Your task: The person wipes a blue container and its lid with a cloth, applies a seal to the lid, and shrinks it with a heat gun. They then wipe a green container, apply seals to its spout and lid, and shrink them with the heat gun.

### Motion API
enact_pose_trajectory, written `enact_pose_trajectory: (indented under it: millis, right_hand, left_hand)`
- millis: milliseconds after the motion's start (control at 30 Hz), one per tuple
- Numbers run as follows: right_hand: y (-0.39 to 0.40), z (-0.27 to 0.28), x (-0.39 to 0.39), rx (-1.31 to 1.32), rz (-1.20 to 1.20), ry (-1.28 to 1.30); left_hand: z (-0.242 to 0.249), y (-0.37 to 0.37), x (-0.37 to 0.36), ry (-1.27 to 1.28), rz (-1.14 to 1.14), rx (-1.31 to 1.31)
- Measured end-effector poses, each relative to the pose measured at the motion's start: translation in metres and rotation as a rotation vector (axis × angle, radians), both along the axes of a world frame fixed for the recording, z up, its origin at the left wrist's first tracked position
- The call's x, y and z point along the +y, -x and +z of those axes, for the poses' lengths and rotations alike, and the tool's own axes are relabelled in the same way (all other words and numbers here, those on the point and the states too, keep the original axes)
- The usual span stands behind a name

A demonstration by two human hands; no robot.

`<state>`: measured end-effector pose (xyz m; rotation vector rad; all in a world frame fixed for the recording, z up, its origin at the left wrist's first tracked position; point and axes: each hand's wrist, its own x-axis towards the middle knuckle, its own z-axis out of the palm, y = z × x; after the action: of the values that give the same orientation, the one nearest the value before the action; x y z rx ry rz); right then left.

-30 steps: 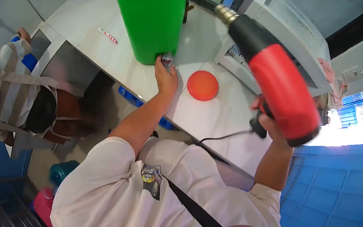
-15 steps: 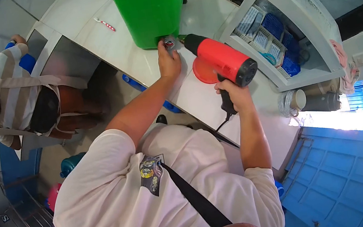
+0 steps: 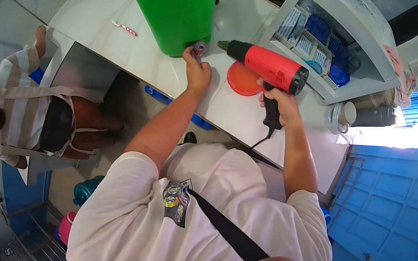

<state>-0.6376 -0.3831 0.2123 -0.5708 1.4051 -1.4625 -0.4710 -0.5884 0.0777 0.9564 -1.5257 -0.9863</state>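
A red heat gun is in my right hand, its black handle gripped in my fingers. Its nozzle points left toward a small round cap with clear plastic around it, a short gap apart. This cap sits at the lower end of a green plastic container. My left hand has its fingers closed on the cap's near side; exactly how they hold the plastic is hard to see. Beneath the heat gun, a round orange-red lid lies on the white table.
A red-and-white toothbrush lies left of the container. On the right stands a white cabinet with baskets inside, beside a roll of string. The gun's cord hangs over the table edge. Another person stands at left.
My right hand has drawn the heat gun slightly right, widening the gap to the cap. My left hand stays at the cap. The other person's arm has stretched out toward the table.
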Motion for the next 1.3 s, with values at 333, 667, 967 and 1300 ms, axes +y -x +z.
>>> enact_pose_trajectory:
  millis: [333,667,967,1300]
  right_hand:
    - [-0.01,-0.021,0.018,-0.099,0.044,-0.017]
    - [-0.024,0.011,0.009,-0.109,-0.044,0.087]
    - [0.044,0.206,0.058,0.629,-0.269,0.349]
    - [0.174,0.293,-0.068,1.718,-0.094,-0.564]
  left_hand:
    - [0.001,-0.006,-0.001,-0.111,-0.107,0.055]
    - [0.019,-0.008,-0.02,-0.806,-0.126,0.871]
    - [0.172,-0.116,-0.106,0.125,0.125,0.591]
    - [0.38,-0.052,-0.277,0.951,-0.355,-0.438]
